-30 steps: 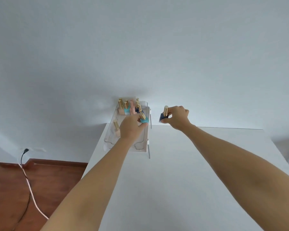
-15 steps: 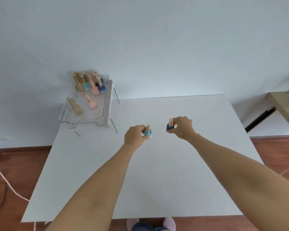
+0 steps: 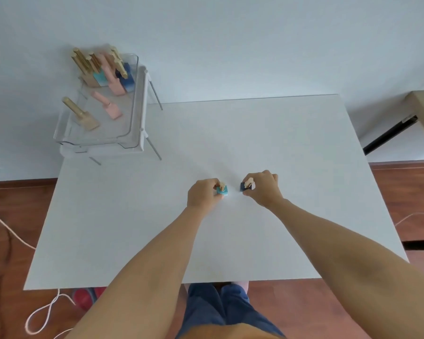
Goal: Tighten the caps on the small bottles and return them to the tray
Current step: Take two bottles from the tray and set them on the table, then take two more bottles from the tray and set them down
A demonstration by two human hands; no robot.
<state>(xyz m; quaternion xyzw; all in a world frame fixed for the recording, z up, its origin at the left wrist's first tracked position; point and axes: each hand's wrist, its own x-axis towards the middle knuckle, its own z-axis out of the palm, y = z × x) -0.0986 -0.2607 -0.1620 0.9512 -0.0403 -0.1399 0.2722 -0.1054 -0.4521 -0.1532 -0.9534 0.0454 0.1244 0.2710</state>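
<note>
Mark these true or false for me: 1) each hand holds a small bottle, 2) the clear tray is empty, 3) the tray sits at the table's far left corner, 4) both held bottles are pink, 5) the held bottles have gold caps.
1) True: the left hand holds a small teal square bottle and the right hand a small dark blue square bottle, both low over the white table.
2) False: the clear plastic tray holds several bottles.
3) True.
4) False: one is teal, one dark blue.
5) True: both caps look gold.
</note>
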